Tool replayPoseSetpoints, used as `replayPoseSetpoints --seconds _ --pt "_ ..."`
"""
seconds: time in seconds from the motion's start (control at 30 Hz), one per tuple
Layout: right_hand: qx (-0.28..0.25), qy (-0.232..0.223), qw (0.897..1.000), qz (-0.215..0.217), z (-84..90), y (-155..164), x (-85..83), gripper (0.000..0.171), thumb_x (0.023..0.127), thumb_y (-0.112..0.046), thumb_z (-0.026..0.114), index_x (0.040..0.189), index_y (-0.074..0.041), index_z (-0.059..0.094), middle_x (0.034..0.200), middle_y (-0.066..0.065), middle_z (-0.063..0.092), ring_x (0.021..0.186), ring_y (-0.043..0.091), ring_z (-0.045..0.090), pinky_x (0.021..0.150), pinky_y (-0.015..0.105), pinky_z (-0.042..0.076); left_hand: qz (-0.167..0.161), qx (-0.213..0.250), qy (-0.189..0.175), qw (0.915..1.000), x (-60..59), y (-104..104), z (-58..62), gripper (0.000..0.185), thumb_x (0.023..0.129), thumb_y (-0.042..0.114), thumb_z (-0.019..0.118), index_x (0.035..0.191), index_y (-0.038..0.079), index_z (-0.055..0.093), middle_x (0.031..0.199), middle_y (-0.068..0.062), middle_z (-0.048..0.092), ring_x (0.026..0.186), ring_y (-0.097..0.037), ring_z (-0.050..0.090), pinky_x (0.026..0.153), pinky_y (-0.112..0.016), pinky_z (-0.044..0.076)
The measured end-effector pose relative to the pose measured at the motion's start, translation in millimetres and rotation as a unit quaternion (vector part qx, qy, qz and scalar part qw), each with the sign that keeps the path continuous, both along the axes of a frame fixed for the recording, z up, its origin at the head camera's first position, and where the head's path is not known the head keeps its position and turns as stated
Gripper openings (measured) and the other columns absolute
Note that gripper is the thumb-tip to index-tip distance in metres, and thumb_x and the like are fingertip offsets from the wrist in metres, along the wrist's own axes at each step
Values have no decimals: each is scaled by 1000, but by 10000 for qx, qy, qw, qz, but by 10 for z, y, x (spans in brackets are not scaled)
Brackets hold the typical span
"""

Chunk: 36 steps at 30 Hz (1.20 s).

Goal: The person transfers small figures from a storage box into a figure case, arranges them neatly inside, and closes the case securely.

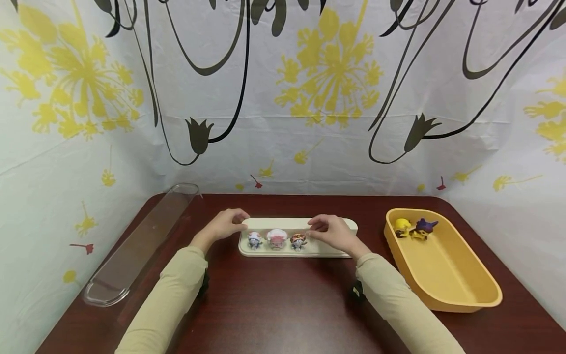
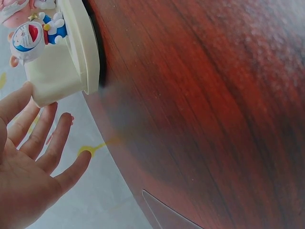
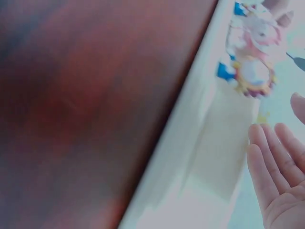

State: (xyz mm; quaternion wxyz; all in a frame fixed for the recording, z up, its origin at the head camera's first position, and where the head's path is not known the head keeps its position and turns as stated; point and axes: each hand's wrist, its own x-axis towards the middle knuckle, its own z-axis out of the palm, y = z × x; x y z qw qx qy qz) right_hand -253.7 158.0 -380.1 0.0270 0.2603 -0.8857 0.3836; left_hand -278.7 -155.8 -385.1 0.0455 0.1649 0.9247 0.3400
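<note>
1. left hand (image 1: 225, 223) sits at the left end of the white tray (image 1: 345, 223); wrist view shows the fingers (image 2: 45, 129) straight and spread, a fingertip just touching the tray's end wall (image 2: 47, 78), gripping nothing.
2. right hand (image 1: 329, 230) hovers over the tray's bare right part, just beside the third figure. fingers (image 3: 271, 152) look straight and relaxed in the wrist view, nothing in them; view is blurred, so contact w/ tray can't be told.
3. tray lies crosswise mid-table (image 1: 283, 305), long side toward the person. three small figures stand in a row in its left half: whitish-blue one (image 1: 254, 240), pink one (image 1: 276, 239), orange-brown one (image 1: 298, 241).
4. judgement: step in hand looks like steadying/squaring the tray w/ both hands. to do it well: keep fingertips on the end walls, not over the figures; push evenly from both ends, low and slow, as the figures look loose and top-heavy and could topple.
5. yellow tub (image 1: 468, 300) is well apart on the right, w/ a yellow figure (image 1: 402, 227) and a purple figure (image 1: 425, 227) at its far end.
6. clear lid (image 1: 132, 255) lies along the left table edge, well apart from the tray.
</note>
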Motion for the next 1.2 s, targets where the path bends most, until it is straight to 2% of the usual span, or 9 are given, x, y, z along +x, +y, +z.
replayPoseSetpoints --seconds 0.17,0.43,0.6,0.83,0.93,1.2 --pt "96 253 9995 -174 234 122 -40 26 80 -24 66 100 -7 63 84 -1 63 75 13 59 67 31 46 9 6 -40 10000 0 9 0 26 84 12 61 107 1 59 94 -7 58 91 -23 53 80 -39 41" --pt "156 194 9979 -594 711 363 -93 37 81 -36 63 107 -10 61 93 3 63 82 17 59 72 36 45 -89 6 25 10000 3 -8 -5 25 84 12 61 106 0 59 93 -7 58 91 -24 54 80 -40 41" --pt "266 366 9960 -772 913 570 -124 40 82 -39 60 109 -9 59 96 7 62 85 20 58 73 39 44 -63 41 -4 10000 2 -5 -12 26 84 12 61 107 1 59 94 -7 58 91 -23 53 80 -40 41" --pt "380 592 9904 -1186 1044 842 -119 38 84 -35 59 108 -5 60 97 11 62 86 24 58 71 40 45 -180 31 148 9997 10 -7 -9 25 84 10 60 107 -1 58 95 -11 59 91 -24 54 79 -40 41" --pt "362 546 9883 -1378 1056 964 -108 38 84 -34 59 109 -6 60 99 12 61 87 24 57 71 40 45 -144 39 128 9998 11 -5 -4 25 83 10 61 106 0 59 95 -10 59 91 -24 54 79 -39 41" --pt "351 346 9864 -1567 1032 1299 -60 46 85 -41 55 114 -6 55 107 15 58 96 28 54 76 45 42 -110 49 126 9998 0 -8 -14 22 83 11 61 104 3 60 93 -6 59 89 -22 54 78 -38 41"
